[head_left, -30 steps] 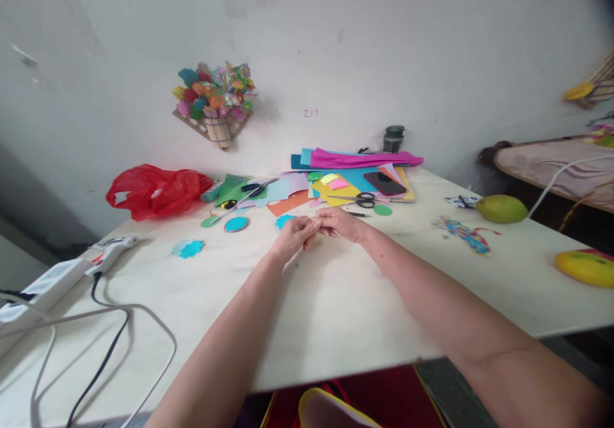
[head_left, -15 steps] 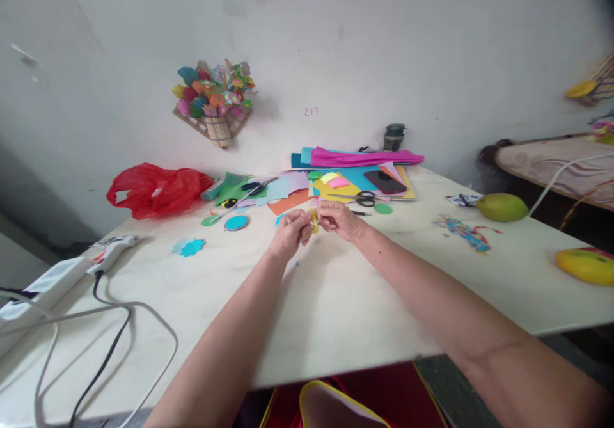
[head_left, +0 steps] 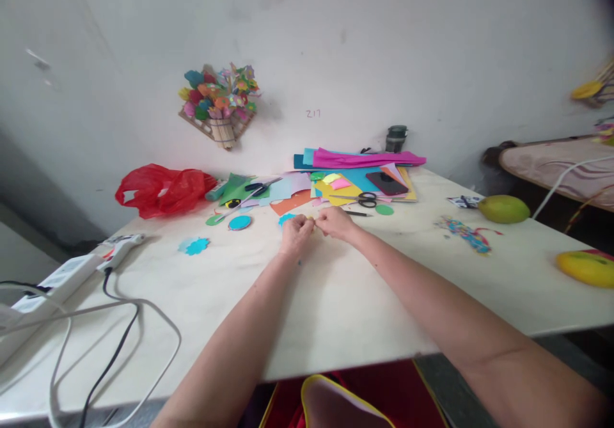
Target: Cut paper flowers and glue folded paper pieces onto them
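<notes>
Over the middle of the table, my left hand (head_left: 296, 233) and my right hand (head_left: 334, 223) meet fingertip to fingertip, both closed in a pinch. Between them shows a sliver of a small yellow piece (head_left: 311, 219), mostly hidden by the fingers; its kind is not clear. A blue paper cutout (head_left: 286, 219) lies just behind my left hand. Beyond my right hand are a dark pen-like tool (head_left: 357, 214), a green paper circle (head_left: 384, 210) and black-handled scissors (head_left: 367, 199).
Coloured paper sheets (head_left: 289, 188) and a phone (head_left: 386, 183) lie at the back. To the left are a red plastic bag (head_left: 165, 190), a blue scalloped cutout (head_left: 197, 246) and a power strip (head_left: 71, 273) with loose cables. Mangoes (head_left: 503, 208) and paper scraps (head_left: 464, 233) are on the right.
My fingers have closed more tightly over the yellow piece, so less of it shows. Both hands sit slightly lower. The view has shifted a little.
</notes>
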A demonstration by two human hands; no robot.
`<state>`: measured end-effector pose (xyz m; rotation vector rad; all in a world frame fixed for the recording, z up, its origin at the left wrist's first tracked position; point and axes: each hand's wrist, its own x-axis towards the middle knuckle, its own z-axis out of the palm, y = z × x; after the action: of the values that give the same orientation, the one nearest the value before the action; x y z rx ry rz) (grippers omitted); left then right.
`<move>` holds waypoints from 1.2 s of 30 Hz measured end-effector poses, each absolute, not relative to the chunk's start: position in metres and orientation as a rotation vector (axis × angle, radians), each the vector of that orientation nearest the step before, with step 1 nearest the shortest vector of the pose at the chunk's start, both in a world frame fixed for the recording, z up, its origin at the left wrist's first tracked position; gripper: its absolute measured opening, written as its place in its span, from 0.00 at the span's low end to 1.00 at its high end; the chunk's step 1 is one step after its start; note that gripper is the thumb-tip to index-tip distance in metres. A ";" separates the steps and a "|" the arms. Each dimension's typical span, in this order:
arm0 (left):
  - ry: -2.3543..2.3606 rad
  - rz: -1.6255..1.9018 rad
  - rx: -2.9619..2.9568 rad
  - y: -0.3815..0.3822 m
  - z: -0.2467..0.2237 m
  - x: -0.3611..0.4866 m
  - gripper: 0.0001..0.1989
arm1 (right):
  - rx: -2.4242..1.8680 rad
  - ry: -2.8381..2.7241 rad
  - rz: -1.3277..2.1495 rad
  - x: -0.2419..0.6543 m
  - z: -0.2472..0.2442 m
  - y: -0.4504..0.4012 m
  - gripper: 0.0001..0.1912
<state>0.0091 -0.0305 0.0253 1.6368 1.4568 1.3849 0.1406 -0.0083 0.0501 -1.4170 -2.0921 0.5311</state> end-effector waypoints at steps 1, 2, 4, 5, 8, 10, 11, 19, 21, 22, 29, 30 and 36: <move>1.471 1.378 1.666 -0.030 0.025 0.008 0.14 | -1.433 -2.097 0.684 0.142 0.051 -0.008 0.13; 1.489 1.374 1.687 -0.029 0.024 0.008 0.14 | -1.458 -2.092 0.785 0.143 0.053 -0.007 0.13; 1.542 1.372 1.717 -0.028 0.022 0.007 0.14 | -1.532 -2.084 0.779 0.145 0.056 -0.006 0.13; 1.579 1.369 1.733 -0.027 0.021 0.007 0.14 | -1.567 -2.088 0.698 0.145 0.057 -0.005 0.12; 1.729 1.325 1.793 -0.026 0.020 0.008 0.13 | -1.614 -2.096 0.418 0.144 0.057 -0.004 0.11; 1.822 1.293 1.848 -0.027 0.022 0.009 0.15 | -1.586 -2.098 0.328 0.143 0.055 -0.004 0.11; 1.856 1.286 1.885 -0.028 0.023 0.008 0.15 | -1.556 -2.102 0.357 0.143 0.053 -0.003 0.11; 1.270 1.314 2.258 -0.030 0.019 -0.015 0.32 | -1.149 -1.750 1.198 0.154 0.041 0.004 0.07; 1.240 1.258 2.274 -0.029 0.015 -0.015 0.39 | -1.014 -1.704 1.302 0.155 0.040 0.005 0.06; 1.257 1.237 2.275 -0.028 0.013 -0.013 0.41 | -0.956 -1.686 1.346 0.155 0.039 0.005 0.05; 1.666 1.159 2.176 -0.022 0.016 -0.004 0.25 | -1.041 -1.596 1.401 0.151 0.039 0.003 0.06; 1.696 1.169 2.173 -0.022 0.016 -0.005 0.23 | -1.088 -1.564 1.388 0.150 0.039 0.003 0.06; 1.713 1.208 2.248 -0.015 0.014 -0.010 0.19 | -1.159 -1.512 1.203 0.147 0.035 0.009 0.11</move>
<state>-0.0099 -0.0151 0.0139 2.2484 1.7128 1.2084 0.1469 0.0085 0.0346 -1.1587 -1.5124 1.2029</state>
